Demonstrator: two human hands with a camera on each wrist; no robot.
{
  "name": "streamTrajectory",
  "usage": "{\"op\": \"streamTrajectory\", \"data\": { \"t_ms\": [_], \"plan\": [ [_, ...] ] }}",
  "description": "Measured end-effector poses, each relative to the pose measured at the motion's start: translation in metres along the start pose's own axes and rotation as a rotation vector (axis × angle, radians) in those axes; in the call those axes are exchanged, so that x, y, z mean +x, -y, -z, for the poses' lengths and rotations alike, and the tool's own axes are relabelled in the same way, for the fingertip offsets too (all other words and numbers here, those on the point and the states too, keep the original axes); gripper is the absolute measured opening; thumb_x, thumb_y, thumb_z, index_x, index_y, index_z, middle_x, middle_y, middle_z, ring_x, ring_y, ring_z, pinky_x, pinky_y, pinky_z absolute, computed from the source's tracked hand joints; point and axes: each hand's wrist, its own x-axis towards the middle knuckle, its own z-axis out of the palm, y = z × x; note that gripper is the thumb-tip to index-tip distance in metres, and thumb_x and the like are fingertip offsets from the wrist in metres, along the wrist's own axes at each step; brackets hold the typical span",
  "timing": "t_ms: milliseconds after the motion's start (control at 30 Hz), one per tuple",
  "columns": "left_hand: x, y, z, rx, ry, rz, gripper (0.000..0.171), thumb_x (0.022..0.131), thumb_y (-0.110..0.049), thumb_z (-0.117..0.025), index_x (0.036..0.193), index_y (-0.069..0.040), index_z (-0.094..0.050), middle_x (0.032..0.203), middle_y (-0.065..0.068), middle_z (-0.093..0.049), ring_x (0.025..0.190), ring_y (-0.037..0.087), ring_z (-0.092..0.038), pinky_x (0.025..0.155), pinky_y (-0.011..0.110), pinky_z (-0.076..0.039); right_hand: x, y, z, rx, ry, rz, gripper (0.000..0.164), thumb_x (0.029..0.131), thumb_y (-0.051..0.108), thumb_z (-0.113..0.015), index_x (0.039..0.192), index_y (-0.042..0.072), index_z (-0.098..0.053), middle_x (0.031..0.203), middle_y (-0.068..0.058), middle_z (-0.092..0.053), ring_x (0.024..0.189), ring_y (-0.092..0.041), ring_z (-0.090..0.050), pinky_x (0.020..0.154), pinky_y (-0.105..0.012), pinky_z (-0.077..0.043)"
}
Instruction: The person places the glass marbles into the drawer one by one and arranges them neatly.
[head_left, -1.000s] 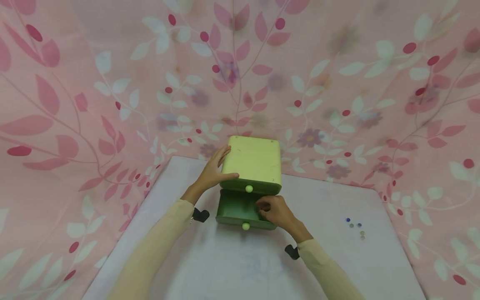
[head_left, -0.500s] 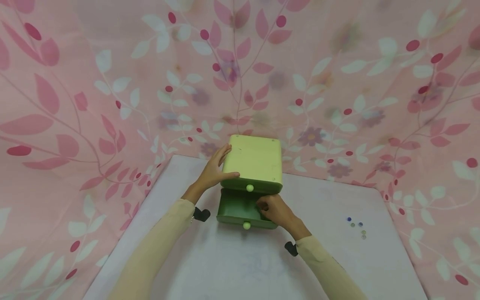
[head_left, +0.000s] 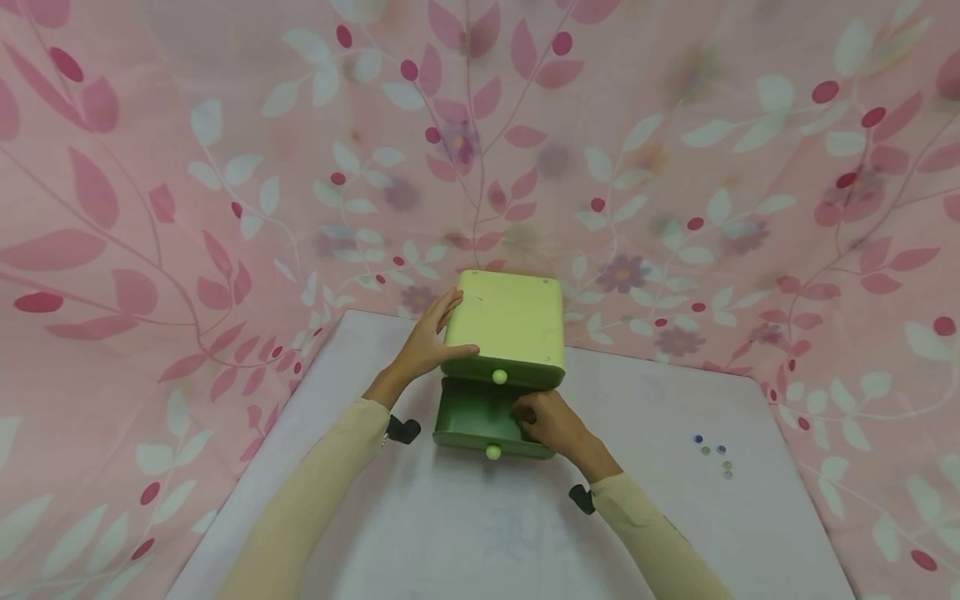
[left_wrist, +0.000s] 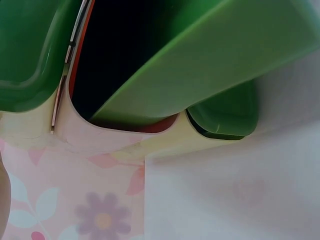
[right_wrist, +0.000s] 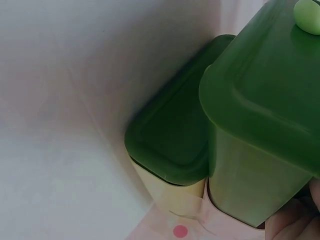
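Observation:
A small drawer unit (head_left: 506, 317) with a pale yellow-green top and green drawer fronts stands on the table. Its middle drawer (head_left: 471, 412) is pulled out; the top drawer and the bottom drawer (right_wrist: 170, 142) are closed. My left hand (head_left: 424, 343) rests on the unit's left side, fingers straight and thumb along the front top edge. Bent fingers of my right hand (head_left: 555, 423) reach over the right side of the pulled-out drawer. Whether they hold anything is hidden. In the right wrist view, only part of these fingers (right_wrist: 291, 222) shows beside the drawer wall.
Several small glass marbles (head_left: 722, 449), blue and clear greenish, lie on the white-covered table (head_left: 465, 533) to the right. A pink floral cloth (head_left: 300, 167) hangs behind and at both sides, close to the unit's back. Round light-green knobs (head_left: 492, 452) stick out from the drawers.
The view has shifted very slightly. My right hand has moved slightly at the drawer's right side; my left hand and the drawer unit stay in place.

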Motion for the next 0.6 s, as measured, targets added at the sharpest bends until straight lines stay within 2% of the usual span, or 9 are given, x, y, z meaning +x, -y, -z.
{"op": "streamTrajectory", "data": {
  "t_ms": [133, 267, 600],
  "plan": [
    [-0.0007, -0.0008, -0.0005, 0.005, -0.003, 0.006, 0.113, 0.073, -0.036, -0.087, 0.157, -0.012, -0.016, 0.158, -0.001, -0.027, 0.142, 0.002, -0.026, 0.116, 0.025, -0.024, -0.0008, 0.0005, 0.0007, 0.017, -0.012, 0.005, 0.025, 0.073, -0.01, -0.075, 0.093, 0.004, -0.076, 0.089, -0.005, -0.07, 0.078, -0.013, -0.063, 0.068, -0.03, -0.056],
    [-0.0003, -0.0012, -0.0006, 0.008, -0.001, 0.004, 0.113, 0.073, -0.036, -0.087, 0.157, -0.011, -0.016, 0.158, -0.001, -0.027, 0.142, 0.003, -0.026, 0.116, 0.028, -0.024, -0.002, -0.0008, 0.0002, 0.032, -0.027, 0.002, 0.026, 0.072, -0.01, -0.075, 0.094, 0.005, -0.076, 0.089, -0.004, -0.07, 0.077, -0.013, -0.064, 0.067, -0.029, -0.056],
    [-0.0012, -0.0027, -0.0012, 0.009, 0.0, 0.01, 0.112, 0.074, -0.035, -0.087, 0.158, -0.013, -0.016, 0.158, -0.001, -0.027, 0.142, 0.003, -0.025, 0.116, 0.027, -0.024, -0.0066, -0.0035, -0.0015, 0.134, -0.064, -0.028, 0.028, 0.076, -0.01, -0.074, 0.1, 0.003, -0.074, 0.096, -0.006, -0.072, 0.085, -0.016, -0.07, 0.072, -0.025, -0.058]
  ]
}}
